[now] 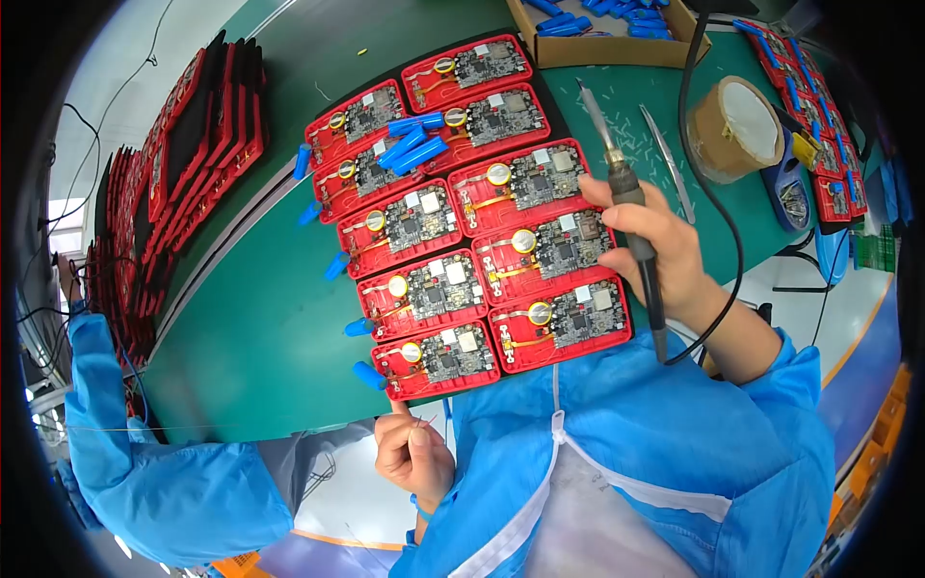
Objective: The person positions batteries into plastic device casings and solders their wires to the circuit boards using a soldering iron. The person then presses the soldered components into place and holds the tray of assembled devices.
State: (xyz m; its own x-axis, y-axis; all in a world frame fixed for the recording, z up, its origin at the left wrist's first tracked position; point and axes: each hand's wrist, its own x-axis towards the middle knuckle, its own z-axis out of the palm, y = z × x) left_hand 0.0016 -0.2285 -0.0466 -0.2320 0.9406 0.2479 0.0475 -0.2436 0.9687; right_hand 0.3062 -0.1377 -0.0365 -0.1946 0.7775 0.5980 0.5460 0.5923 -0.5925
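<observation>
My right hand (665, 236) is wrapped round the dark handle of a soldering iron (631, 207), its metal tip pointing up and away over the bench. Red trays (438, 352) with circuit boards, each with a round yellow-rimmed cell, lie in two columns before me. Blue cylinders (419, 154) rest on the upper trays, and more stand along the left edges. Just below the nearest left tray, my left hand (414, 453) is closed in a pinch on a thin wire (424, 422), one finger reaching to the tray's edge.
Tweezers (667, 159) and a tape roll (747, 130) lie to the right, near a blue tape dispenser (790, 193). A cardboard box (617, 50) holds blue cylinders. Stacked red trays (198, 144) stand left, more trays (829, 164) far right. A co-worker's blue sleeve (193, 491) is lower left.
</observation>
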